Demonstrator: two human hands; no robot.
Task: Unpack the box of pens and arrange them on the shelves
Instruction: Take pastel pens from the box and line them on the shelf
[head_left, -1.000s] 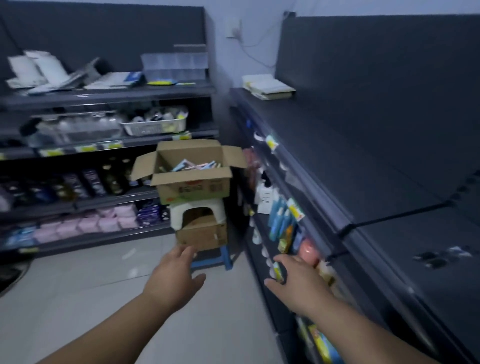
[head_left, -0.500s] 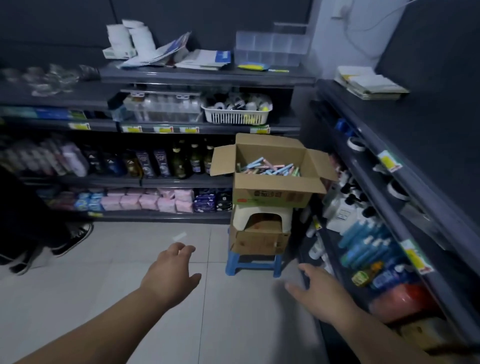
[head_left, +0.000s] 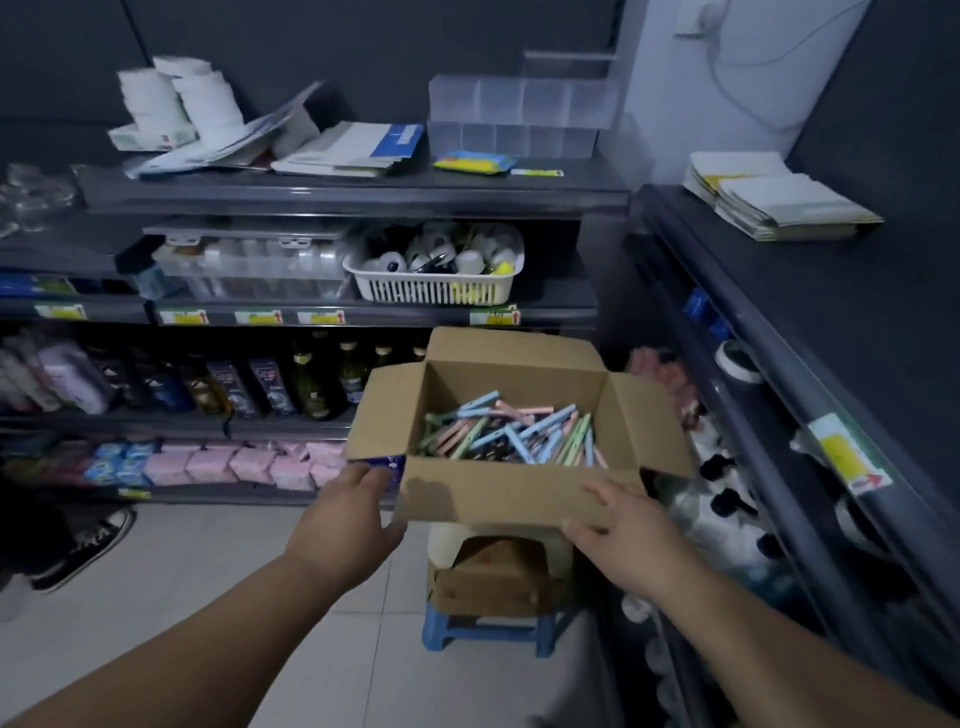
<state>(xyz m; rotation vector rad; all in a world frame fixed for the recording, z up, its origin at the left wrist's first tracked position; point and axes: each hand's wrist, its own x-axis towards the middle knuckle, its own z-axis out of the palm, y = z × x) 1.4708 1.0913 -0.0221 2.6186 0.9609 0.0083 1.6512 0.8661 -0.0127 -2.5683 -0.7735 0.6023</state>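
I read the cardboard box (head_left: 511, 496) as open, all four flaps folded out. It rests on a white stool (head_left: 445, 540) stacked over a blue stool (head_left: 488, 631), with a smaller carton (head_left: 498, 577) between them. Pastel pens (head_left: 509, 431) lie heaped loose inside. My left hand (head_left: 348, 514) touches the front left corner below the side flap. My right hand (head_left: 623, 530) lies spread on the front wall near the right corner. Stocked shelves (head_left: 363, 200) stand behind.
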